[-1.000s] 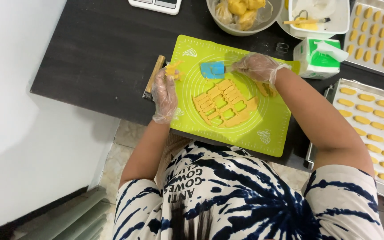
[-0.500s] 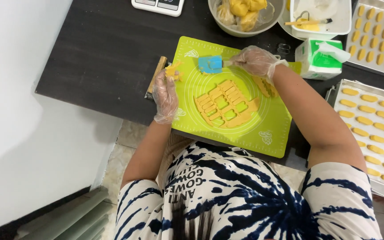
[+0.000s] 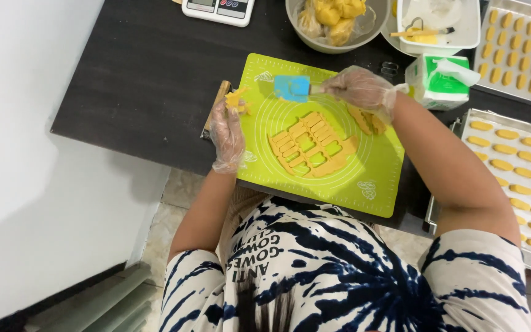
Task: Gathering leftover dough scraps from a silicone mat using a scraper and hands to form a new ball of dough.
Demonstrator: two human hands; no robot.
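Right hand [image 3: 364, 88] clenched on blue scraper [image 3: 292, 88] above cut yellow dough sheet [image 3: 312, 145] mid-mat on green silicone mat [image 3: 370, 184] at table [image 3: 142, 80] front edge, left hand [image 3: 227, 132] pinching soft dough scrap [image 3: 236, 98] at mat's left edge; oblong pieces cut, lifting unfinished.

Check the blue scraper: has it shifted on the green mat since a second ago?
Yes. The blue scraper in the right hand has moved away from the cut dough sheet, toward the far edge of the green mat.
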